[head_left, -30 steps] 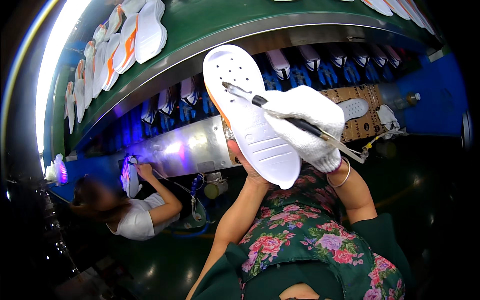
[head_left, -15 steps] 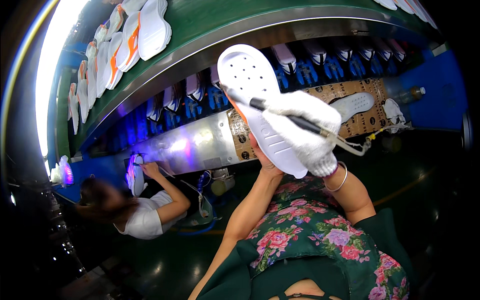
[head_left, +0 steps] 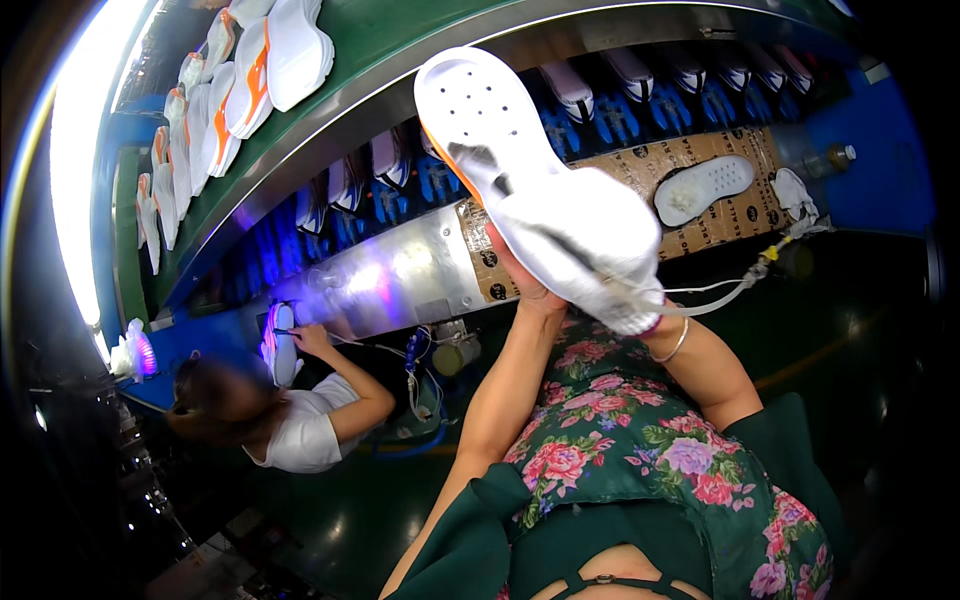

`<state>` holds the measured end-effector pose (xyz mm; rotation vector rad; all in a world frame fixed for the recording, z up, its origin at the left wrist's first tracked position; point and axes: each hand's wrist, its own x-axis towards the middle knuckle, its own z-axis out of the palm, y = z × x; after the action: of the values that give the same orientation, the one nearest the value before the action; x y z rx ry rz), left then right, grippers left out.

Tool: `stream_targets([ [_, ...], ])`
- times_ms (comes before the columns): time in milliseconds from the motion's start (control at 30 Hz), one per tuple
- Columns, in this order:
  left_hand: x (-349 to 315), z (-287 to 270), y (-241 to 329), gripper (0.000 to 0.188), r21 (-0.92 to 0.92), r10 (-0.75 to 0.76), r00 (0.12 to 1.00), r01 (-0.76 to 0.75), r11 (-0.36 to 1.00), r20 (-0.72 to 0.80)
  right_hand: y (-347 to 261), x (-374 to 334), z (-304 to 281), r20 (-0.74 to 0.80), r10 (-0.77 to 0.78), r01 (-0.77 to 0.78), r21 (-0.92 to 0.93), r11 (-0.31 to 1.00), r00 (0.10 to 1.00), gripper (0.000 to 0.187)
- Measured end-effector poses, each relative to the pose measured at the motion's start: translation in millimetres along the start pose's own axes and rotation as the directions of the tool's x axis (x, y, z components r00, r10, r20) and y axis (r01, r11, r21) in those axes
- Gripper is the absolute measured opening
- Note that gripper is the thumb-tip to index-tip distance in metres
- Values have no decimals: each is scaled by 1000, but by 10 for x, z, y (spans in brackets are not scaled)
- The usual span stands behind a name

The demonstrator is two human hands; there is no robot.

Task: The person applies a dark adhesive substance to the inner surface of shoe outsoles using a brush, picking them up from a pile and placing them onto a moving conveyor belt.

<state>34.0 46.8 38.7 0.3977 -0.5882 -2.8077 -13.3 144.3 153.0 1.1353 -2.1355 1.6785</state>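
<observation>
A white shoe sole (head_left: 478, 108) with an orange edge and small holes is held up in front of me, tilted with its inner face toward me. My bare left hand (head_left: 522, 283) grips it from beneath, mostly hidden behind it. My right hand (head_left: 592, 238), in a white glove, lies across the sole's lower half. It holds a thin dark pen-like tool (head_left: 482, 168), blurred, pressed on the sole. A pale tube (head_left: 722, 291) runs from the glove off to the right.
A curved line of blue holders (head_left: 590, 115) carries soles behind. Another white sole (head_left: 702, 188) lies on brown cardboard (head_left: 745, 215), near a bottle (head_left: 836, 156). White-and-orange soles (head_left: 262, 62) sit on a green shelf. At lower left, a co-worker (head_left: 290, 430) works on a sole (head_left: 281, 352).
The sole has risen and tilted further up. My gloved right hand has slid along it with the tool, which is now blurred.
</observation>
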Motion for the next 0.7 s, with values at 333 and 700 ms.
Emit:
stream_targets([
  [333, 204, 123, 107, 99, -359, 46, 871, 153, 921, 488, 127, -219, 84, 74, 76, -89, 186, 978, 994, 52],
  [700, 316, 27, 269, 105, -315, 22, 878, 148, 937, 479, 186, -351, 57, 204, -202, 202, 22, 979, 958, 44],
])
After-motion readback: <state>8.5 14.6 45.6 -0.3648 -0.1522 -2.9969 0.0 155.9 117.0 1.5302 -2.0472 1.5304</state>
